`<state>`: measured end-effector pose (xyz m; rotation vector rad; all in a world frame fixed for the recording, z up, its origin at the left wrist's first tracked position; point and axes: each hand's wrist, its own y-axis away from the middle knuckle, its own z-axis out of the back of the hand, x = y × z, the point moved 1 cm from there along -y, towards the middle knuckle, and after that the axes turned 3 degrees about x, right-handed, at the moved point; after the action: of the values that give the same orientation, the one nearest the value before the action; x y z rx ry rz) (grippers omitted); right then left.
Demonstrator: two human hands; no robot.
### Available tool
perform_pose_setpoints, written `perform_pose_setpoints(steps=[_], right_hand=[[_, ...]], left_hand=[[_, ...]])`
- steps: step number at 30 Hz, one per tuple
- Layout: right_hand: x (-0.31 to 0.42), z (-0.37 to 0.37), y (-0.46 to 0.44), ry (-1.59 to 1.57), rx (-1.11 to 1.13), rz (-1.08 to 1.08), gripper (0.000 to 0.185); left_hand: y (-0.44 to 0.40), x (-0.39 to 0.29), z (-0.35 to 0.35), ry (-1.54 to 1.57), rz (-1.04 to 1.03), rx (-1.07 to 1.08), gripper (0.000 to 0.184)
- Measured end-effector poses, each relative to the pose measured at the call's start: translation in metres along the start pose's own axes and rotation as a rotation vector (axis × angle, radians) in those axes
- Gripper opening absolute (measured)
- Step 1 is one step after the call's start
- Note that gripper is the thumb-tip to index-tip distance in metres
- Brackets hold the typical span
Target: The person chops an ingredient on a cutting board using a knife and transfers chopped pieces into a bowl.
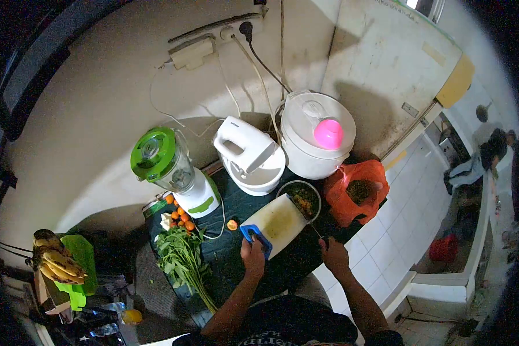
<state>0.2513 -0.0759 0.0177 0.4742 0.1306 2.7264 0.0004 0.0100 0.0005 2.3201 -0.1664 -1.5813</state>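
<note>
Pale wall partly in shadow, white tiled floor, 1 dark-topped table

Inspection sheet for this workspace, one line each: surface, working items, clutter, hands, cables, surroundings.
Surface: dark-covered table, largely occupied.
Working items: pale cutting board with blue handle, far end at the bowl of chopped food; knife, blade seen only thinly.
Clutter: leafy greens, orange vegetables, blender, white mixer, lidded white cooker, orange bag.
Hands: left hand grips the blue handle; right hand holds the knife.
Cables: white cable on the table beside the blender; others hang from wall sockets.
Surroundings: bananas at left; tiled floor and another person at right.
</note>
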Motion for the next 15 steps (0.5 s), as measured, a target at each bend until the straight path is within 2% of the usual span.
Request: perform_pose_setpoints(steps=[9,12,14,15], right_hand=[[0.007,0.010,-0.002,-0.009,0.074,-0.057,0.049],[0.002,0.002,-0.003,0.052,-0.020,0.014,0.042],[0.002,0.002,-0.003,0.060,-0.007,-0.005,0.042],[0.004,0.004,-0.002,0.069,0.007,-0.025,0.042]], left_hand=[[0.001,0.013,0.024,-0.002,0.035,-0.052,0.009],[0.000,0.023,0.038,0.027,-0.077,-0.033,0.010],[0.004,0.021,0.044,-0.009,-0.103,-0.176,0.009],[0.005,0.009,0.046,-0.159,-0.037,-0.226,0.009]])
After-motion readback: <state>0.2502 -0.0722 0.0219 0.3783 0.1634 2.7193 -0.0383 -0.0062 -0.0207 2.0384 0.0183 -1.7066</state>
